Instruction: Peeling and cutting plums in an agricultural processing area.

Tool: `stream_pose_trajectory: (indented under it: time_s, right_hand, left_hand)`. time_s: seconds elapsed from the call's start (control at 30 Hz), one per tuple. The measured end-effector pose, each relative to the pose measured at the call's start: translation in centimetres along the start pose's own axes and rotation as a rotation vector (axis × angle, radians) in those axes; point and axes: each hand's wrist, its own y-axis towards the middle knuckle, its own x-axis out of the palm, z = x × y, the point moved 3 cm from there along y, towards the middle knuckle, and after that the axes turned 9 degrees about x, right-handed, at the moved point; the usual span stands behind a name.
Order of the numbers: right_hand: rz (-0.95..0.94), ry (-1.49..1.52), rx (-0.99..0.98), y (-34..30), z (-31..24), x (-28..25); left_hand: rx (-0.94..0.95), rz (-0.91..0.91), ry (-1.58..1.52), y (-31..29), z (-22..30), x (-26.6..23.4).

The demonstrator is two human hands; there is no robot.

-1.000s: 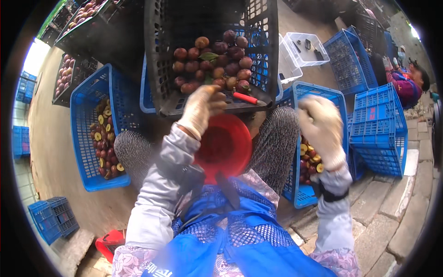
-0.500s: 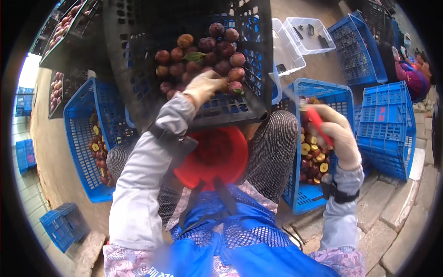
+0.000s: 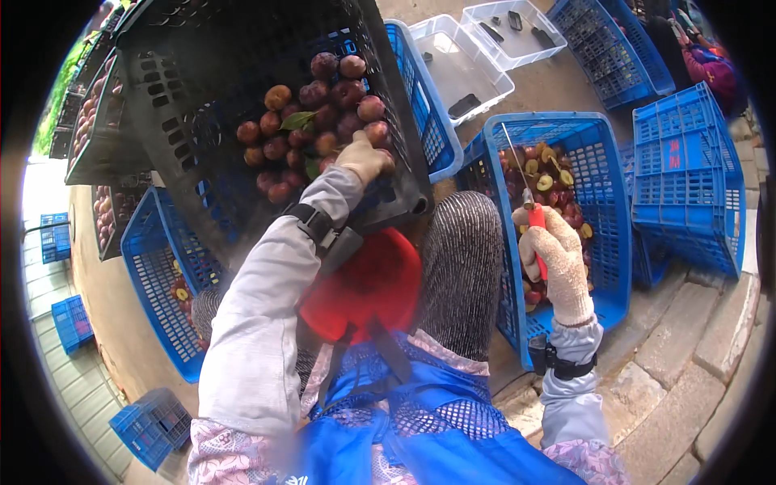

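Note:
My left hand (image 3: 364, 159), in a pale glove, reaches into the tilted black crate (image 3: 404, 206) and closes on a plum (image 3: 387, 162) at the near right of the heap. Dark red plums (image 3: 326, 117) with a few green leaves lie around it; its fingertips are partly hidden. My right hand (image 3: 556, 257), also gloved, grips a knife by its red handle (image 3: 537, 217). The thin blade points away from me over a blue crate (image 3: 610, 218) at my right. Cut plums (image 3: 546, 182) with yellow flesh lie in that crate, beneath and beyond the hand.
A red basin (image 3: 368, 283) sits between my knees, under the black crate's near edge. Another blue crate (image 3: 141, 267) with cut plums stands at the left. Clear plastic bins (image 3: 477, 77) lie ahead, and stacked blue crates (image 3: 687, 186) stand at the far right.
My left hand has shifted slightly and closed on a plum. My right hand has moved left and lower, with the knife now pointing away. The whole view has turned a little to the right.

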Motion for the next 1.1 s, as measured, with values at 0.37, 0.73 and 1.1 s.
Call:
stream_pose_trajectory:
  time_s: [0.37,0.73,1.1]
  right_hand:
    - [-0.05,-0.2,-0.613,-1.2,-2.3,9.7]
    - [-0.006,-0.391,-0.777,-5.1,0.3,15.7]
    - [0.036,-0.558,-0.766,-5.3,1.7,18.3]
  left_hand:
    - [0.585,-0.627,-1.729,-15.4,-0.2,-3.6]
    - [0.575,-0.05,-1.63,-23.6,-4.1,-1.2]
    - [0.618,0.2,-1.293,-26.3,-5.4,-1.2]
